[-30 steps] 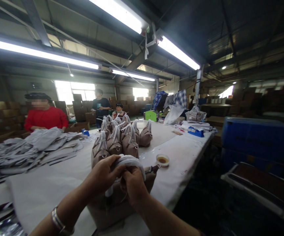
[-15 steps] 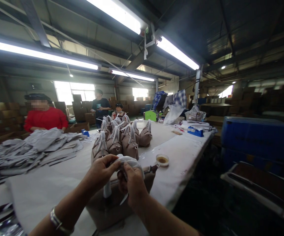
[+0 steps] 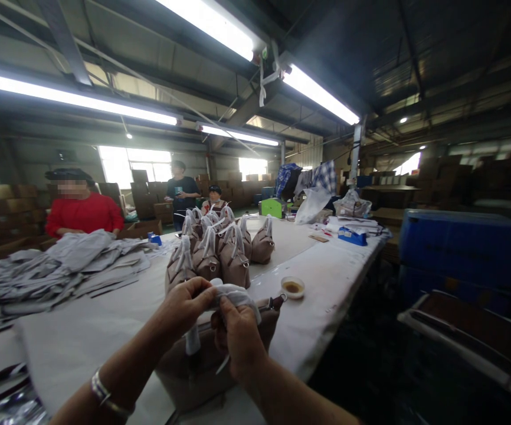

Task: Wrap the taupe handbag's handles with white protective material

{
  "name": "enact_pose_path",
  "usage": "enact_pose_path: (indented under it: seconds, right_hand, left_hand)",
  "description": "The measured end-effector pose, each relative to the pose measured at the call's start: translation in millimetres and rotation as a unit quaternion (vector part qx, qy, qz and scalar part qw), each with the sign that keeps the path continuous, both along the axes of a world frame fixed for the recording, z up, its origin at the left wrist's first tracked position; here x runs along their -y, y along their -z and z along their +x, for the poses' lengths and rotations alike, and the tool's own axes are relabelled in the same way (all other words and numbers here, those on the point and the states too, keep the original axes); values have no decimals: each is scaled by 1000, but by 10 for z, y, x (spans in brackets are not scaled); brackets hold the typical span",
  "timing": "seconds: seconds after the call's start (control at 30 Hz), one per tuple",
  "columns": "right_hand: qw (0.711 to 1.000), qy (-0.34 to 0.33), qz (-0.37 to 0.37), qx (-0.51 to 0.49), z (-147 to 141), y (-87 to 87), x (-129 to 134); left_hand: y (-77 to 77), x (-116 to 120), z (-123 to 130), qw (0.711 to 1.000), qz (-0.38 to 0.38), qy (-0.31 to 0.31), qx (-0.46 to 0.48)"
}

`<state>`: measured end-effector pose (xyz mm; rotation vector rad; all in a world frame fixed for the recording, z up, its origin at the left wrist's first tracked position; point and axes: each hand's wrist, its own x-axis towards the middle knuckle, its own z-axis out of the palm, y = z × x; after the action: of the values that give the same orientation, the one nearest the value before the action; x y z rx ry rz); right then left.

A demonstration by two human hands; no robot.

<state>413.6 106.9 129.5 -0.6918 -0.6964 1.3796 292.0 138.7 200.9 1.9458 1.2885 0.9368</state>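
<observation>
Both hands' grip [image 3: 213, 313] pinching white wrapping [image 3: 238, 293]

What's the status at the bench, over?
Left hand and right hand both pinching white wrapping on handle of brown bag. Bag on table. Small dish nearby, clear of hands.

Three other people [image 3: 82, 209], one small dish [image 3: 292, 287].

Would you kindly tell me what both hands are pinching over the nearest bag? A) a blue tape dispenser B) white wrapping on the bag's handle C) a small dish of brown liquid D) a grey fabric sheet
B: the left hand and right hand both grip the white wrapping around the handle of the taupe bag.
</observation>
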Motion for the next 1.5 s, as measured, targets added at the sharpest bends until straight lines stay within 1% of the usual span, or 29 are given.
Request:
enact_pose_path:
  seconds: [0.1,0.2,0.27,0.37,0.5,0.6,0.67,0.73,0.83,0.93,1.03,1.13,1.23,1.33,1.43,1.5]
  right_hand:
    - [1000,11,1,7,-2,2,-2]
    - [1000,18,-7,10,7,-10,12]
    - [1000,11,-7,3,12,-21,36]
    - [1000,-7,-11,-14,7,-34,72]
    - [999,-17,-9,-29,-16,-47,77]
    - [1000,3,9,-19,-22,-54,54]
    - [1000,14,23,-3,-16,-55,36]
    - [999,10,33,16,-2,-52,19]
    - [998,4,38,48,31,-35,0]
    - [996,-2,43,83,80,5,2]
    - [994,-28,53,93,130,74,39]
    - [994,-51,41,84,158,151,82]
    - [996,-46,15,76,155,198,92]
    - [997,-36,-11,72,127,199,65]
    - [997,-25,-24,67,87,170,26]
    - [998,-22,-16,52,55,144,0]
  left_hand:
    - [4,-34,6,1000,5,-22,-10]
    - [4,-51,20,997,30,-45,-46]
    - [0,-59,29,996,45,-54,-58]
    - [-1,-71,36,996,55,-50,-49]
    - [28,-48,29,996,74,-15,-52]
    - [75,8,2,992,96,44,-69]
    - [102,41,-33,985,120,83,-96]
    - [112,58,-75,974,148,109,-135]
    - [89,66,-129,959,171,136,-180]
    - [45,82,-151,955,180,131,-194]
    - [24,98,-150,963,157,128,-179]
    - [43,83,-141,979,99,121,-128]
    - [83,48,-122,991,47,102,-67]
    - [120,27,-82,995,19,96,-19]
    - [154,15,-36,998,15,56,17]
    - [176,1,-15,1000,16,20,17]
